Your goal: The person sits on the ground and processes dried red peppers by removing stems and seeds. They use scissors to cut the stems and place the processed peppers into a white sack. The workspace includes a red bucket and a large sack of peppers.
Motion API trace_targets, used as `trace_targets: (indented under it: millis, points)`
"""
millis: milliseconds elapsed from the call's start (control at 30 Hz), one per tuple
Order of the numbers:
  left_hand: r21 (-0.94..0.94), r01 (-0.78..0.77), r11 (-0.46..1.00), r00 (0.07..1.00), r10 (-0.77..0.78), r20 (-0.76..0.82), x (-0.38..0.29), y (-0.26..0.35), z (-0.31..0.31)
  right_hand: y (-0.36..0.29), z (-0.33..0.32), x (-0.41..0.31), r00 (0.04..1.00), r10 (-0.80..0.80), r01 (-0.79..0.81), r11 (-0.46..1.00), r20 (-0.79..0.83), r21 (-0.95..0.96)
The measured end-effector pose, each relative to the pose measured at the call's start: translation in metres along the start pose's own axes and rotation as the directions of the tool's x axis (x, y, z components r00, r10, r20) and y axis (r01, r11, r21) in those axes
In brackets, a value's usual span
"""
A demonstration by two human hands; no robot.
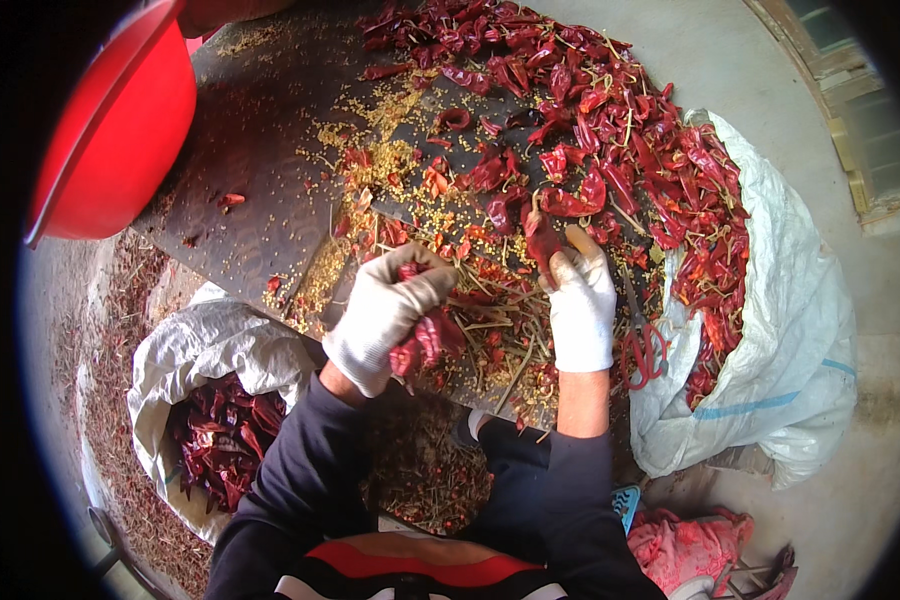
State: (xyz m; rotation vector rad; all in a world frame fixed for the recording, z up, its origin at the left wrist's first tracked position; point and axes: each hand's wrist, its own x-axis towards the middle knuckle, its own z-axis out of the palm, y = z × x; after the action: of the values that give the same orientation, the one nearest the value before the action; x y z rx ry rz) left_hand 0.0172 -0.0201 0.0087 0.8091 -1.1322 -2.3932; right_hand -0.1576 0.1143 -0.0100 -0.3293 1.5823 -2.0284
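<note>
White gloves, dirty at the fingers, cover both my hands over the dark board [247,150]. Bunched in my left hand [390,307] are several dried red chili peppers [427,341], poking out below the fingers. My right hand [581,300] grips one dried chili pepper [541,236], its stalk pointing away from me. Under and between the hands lie cut stalks [495,304], yellow seeds and red skin pieces. Red-handled scissors [645,356] rest just right of my right wrist, blades pointing away. A heap of whole dried chilies [585,82] curves along the board's far and right sides.
At right, a white woven sack [787,360] lies on its side, chilies spilling from its mouth. Another woven sack [217,337], holding dark red chilies, stands at lower left. A red plastic basin [131,135] is tilted at upper left. Stalk debris [427,480] lies below the board.
</note>
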Motion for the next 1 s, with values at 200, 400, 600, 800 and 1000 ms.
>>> trace_targets:
  millis: [200,400,600,800,1000]
  points:
    - [0.014,-0.008,1.0,1.0,0.007,0.012,0.012,-0.022,0.012,0.004,0.015,-0.015,0.956,-0.292,0.268,0.897,-0.015,-0.352]
    - [-0.146,0.05,0.988,0.999,-0.048,0.019,0.013,-0.028,0.025,0.005,0.028,-0.035,0.937,-0.301,0.35,0.801,0.179,-0.485]
    - [-0.148,-0.064,0.987,0.998,0.066,0.009,0.014,-0.034,0.028,0.006,0.024,-0.032,0.74,-0.513,0.659,0.425,0.435,-0.621]
    - [-0.047,-0.08,0.996,0.997,0.08,0.011,0.01,-0.028,0.03,0.01,0.02,-0.032,0.655,-0.474,0.743,0.263,0.588,-0.615]
    - [0.15,-0.145,0.978,0.988,0.151,-0.029,0.011,-0.027,0.026,-0.001,0.011,-0.029,0.721,-0.332,0.693,0.325,0.609,-0.644]
